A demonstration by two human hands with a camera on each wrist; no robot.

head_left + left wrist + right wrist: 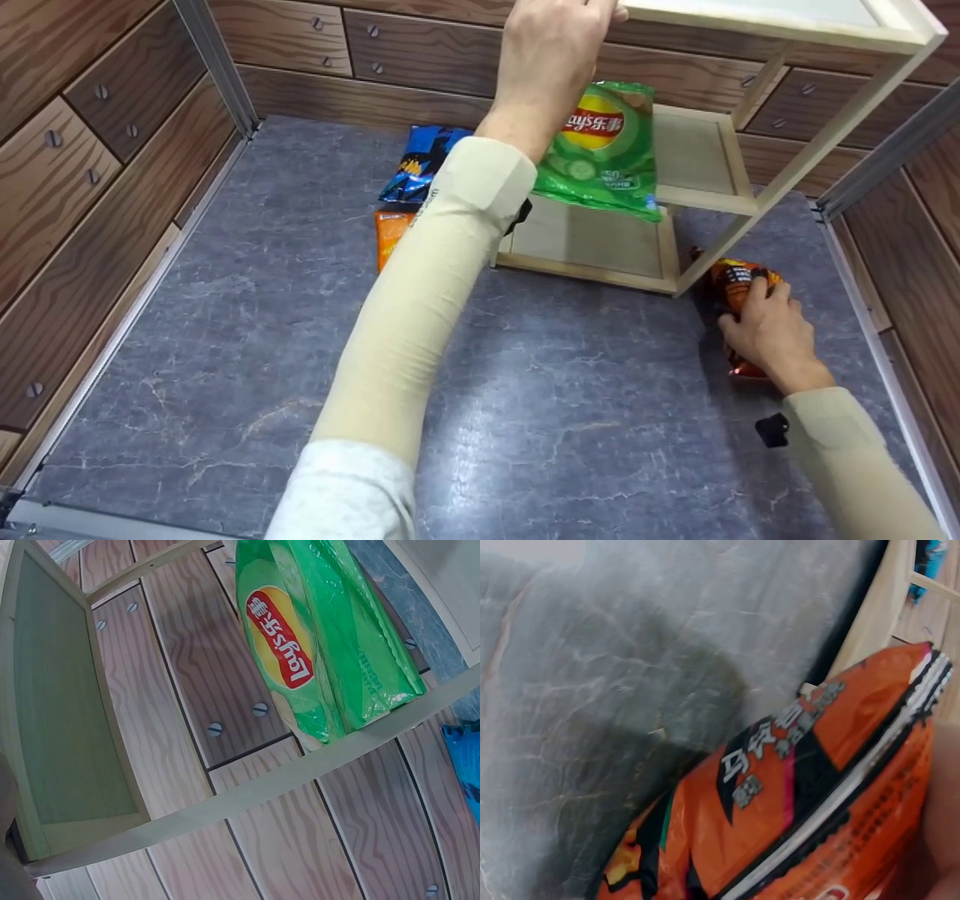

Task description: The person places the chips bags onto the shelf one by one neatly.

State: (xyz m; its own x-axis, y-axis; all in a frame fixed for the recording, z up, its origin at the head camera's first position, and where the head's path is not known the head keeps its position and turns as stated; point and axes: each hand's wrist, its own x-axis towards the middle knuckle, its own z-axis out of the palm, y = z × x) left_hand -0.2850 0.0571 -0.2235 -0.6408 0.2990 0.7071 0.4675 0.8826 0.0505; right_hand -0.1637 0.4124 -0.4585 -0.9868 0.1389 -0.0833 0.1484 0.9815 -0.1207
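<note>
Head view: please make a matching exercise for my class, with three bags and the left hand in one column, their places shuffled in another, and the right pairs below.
1. Green bag
2. Blue bag
3. Orange-black bag
4. Left hand

A. Under the right hand
B. At the rack's top
C. On the floor, left of the rack
D. In the rack, below its top

Pairs: 1-D; 2-C; 3-A; 4-B
</note>
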